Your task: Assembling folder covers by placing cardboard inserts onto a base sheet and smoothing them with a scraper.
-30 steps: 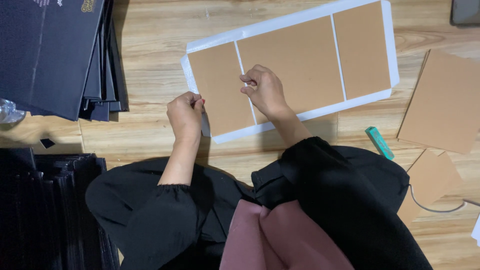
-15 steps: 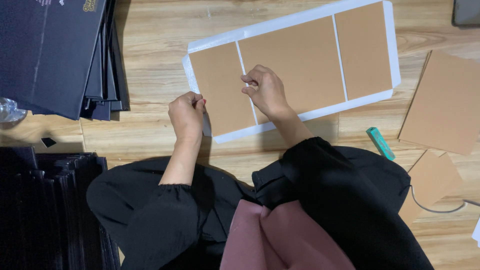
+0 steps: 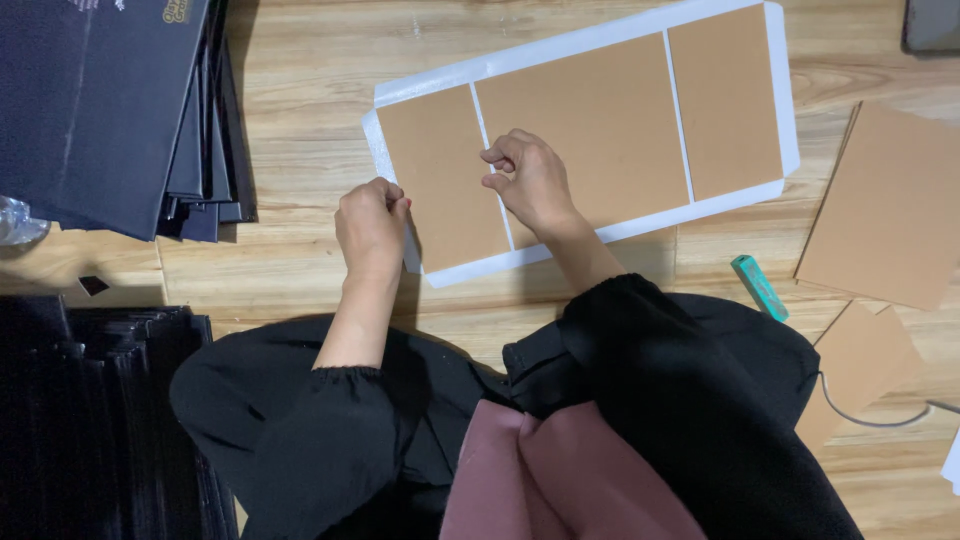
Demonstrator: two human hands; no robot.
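Observation:
A white sheet (image 3: 620,32) lies on the wooden floor with three brown cardboard panels (image 3: 590,125) stuck side by side on it. My left hand (image 3: 372,222) pinches the sheet's near left edge beside the smallest panel. My right hand (image 3: 532,182) rests with curled fingers on the gap between the left and middle panels, pressing down.
Stacks of dark flat covers (image 3: 110,100) lie at the upper left, more dark sheets (image 3: 90,400) at the lower left. Loose brown boards (image 3: 890,205) sit at the right, with a teal knife-like tool (image 3: 758,287) near my knee. My black-sleeved arms and lap fill the bottom.
The hands and sheet have barely moved; the view has only shifted slightly.

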